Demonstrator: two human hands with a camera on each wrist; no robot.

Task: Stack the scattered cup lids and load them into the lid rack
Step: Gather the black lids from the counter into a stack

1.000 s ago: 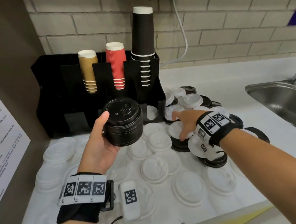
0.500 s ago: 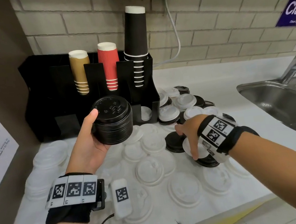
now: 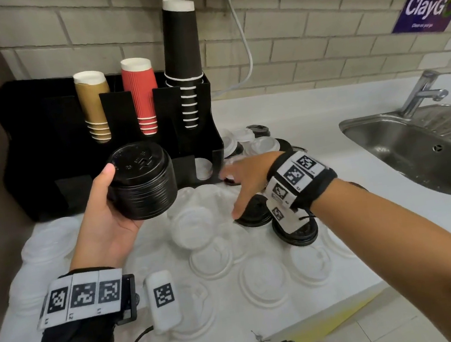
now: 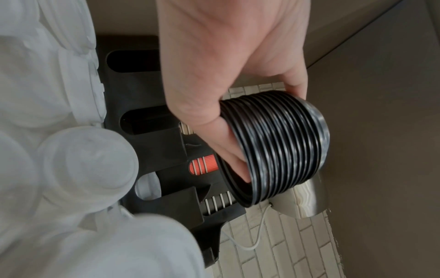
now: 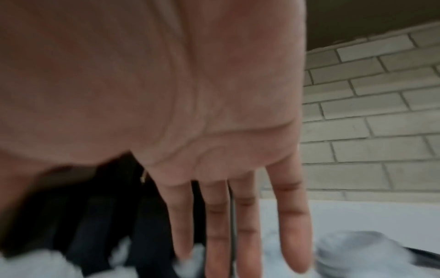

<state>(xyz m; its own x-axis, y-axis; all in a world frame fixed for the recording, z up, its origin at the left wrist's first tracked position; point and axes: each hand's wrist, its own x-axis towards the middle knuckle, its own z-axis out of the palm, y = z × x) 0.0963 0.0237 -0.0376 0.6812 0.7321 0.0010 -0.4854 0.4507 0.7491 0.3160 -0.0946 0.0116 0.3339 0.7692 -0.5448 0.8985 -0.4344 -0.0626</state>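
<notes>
Head view: the left hand (image 3: 103,228) grips a black lid stack (image 3: 143,181) above the bench (image 3: 328,213), in front of the rack (image 3: 46,146) at its back left corner; the right hand (image 3: 246,179) reaches with fingers (image 5: 214,216) straight and released over loose lids (image 3: 211,257) mid-bench; the sink (image 3: 422,151) lies right.

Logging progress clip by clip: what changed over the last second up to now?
The right hand left the lids in front of it and reached forward-left toward the black lid rack, fingers straight, holding nothing. The left hand kept gripping the stack of black lids in front of the rack. The scattered white lids show no clear shift.
</notes>
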